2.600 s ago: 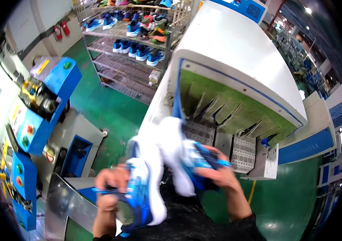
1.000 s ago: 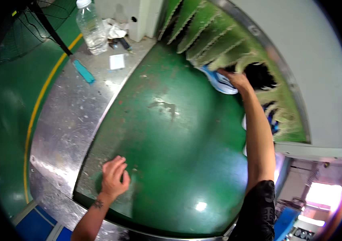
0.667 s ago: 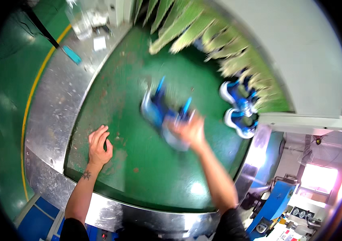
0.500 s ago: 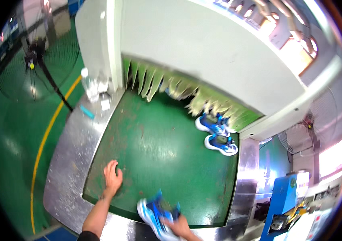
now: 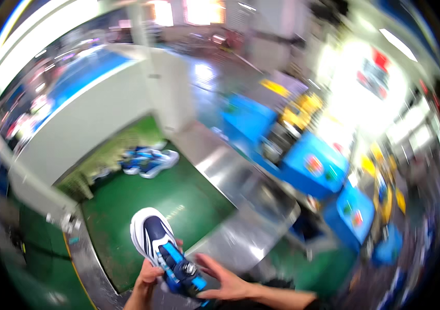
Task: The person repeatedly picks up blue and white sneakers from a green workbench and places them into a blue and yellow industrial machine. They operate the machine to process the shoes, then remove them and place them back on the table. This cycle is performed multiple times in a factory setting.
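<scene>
A blue, white and navy sneaker (image 5: 154, 232) is raised above the near edge of the green belt, its toe pointing away from me. My left hand (image 5: 150, 274) is closed on the shoe's left side, with a fingertip showing on the other side. Beside the shoe's collar, my right hand (image 5: 225, 281) has its fingers apart, the thumb close to the heel. Whether that thumb touches the shoe I cannot tell. More blue and white sneakers (image 5: 159, 164) lie on the green belt (image 5: 122, 237) at its far end, close to the fringed strip curtain (image 5: 98, 155).
A metal ledge (image 5: 230, 227) borders the belt, with a pale housing (image 5: 96, 113) behind it. Blue machines (image 5: 315, 165) with yellow parts stand to the right. Small items (image 5: 65, 222) sit on the left ledge. Much of the surroundings is blurred.
My view has swung right. The sneaker, held low by my right hand before, is now raised in my left hand, which was empty. My right hand has loosened beside the collar.
</scene>
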Available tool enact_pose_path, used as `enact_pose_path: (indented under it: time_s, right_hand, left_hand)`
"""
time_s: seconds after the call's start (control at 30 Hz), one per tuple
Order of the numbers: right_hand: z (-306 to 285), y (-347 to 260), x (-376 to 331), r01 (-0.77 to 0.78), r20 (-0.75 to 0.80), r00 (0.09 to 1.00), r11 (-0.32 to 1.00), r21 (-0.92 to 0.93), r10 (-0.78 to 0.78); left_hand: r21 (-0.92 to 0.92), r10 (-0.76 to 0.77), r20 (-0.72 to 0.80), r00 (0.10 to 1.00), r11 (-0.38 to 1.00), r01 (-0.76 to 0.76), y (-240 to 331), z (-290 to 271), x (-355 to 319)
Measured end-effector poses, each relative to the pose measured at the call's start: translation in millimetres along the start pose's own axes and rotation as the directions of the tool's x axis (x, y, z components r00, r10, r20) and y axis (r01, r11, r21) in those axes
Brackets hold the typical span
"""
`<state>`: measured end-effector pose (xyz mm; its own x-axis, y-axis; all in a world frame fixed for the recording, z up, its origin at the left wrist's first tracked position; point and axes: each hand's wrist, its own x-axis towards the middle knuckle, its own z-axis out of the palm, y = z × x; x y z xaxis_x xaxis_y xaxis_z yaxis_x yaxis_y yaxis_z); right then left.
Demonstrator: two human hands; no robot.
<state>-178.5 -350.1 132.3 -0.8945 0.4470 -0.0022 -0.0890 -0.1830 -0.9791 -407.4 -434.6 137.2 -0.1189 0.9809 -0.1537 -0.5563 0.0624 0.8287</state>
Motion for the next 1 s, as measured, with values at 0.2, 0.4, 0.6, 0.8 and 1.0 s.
enact_pose_path:
  time_s: [0.2,0.4,0.6,0.8,1.0]
  right_hand:
    - [-110.7,-6.5,-165.5,0.166,-0.431,0.896,0.981,0.103,-0.106]
    - [-220.4,-2.2,-390.7,0.394,-0.886,0.447,0.863,0.317,0.122]
    - [-277.7,-27.2,-538.6,0.455,-0.977,0.003,0.870,-0.187,-0.212]
    - [-247.8,-5.6,-561.7,0.345,-0.994,-0.108,0.938,-0.017,0.022]
    - [-237.3,0.4,-563.3,0.400,-0.967,-0.223,0.916,0.024,0.123]
  left_hand:
    - [0.093,0.127,-0.009,0.992,0.988,-0.126,-171.8,191.9,43.6]
    - [-0.005,-0.086,0.288,0.954,0.996,0.091,-272.1,386.0,72.8]
    - [0.393,-0.227,0.486,0.844,0.919,0.020,-325.2,559.4,203.4]
    - [0.898,0.081,0.361,0.929,0.239,-0.370,-503.2,669.2,406.1]
    - [0.902,0.015,0.424,0.905,0.079,-0.424,-521.9,685.3,456.6]
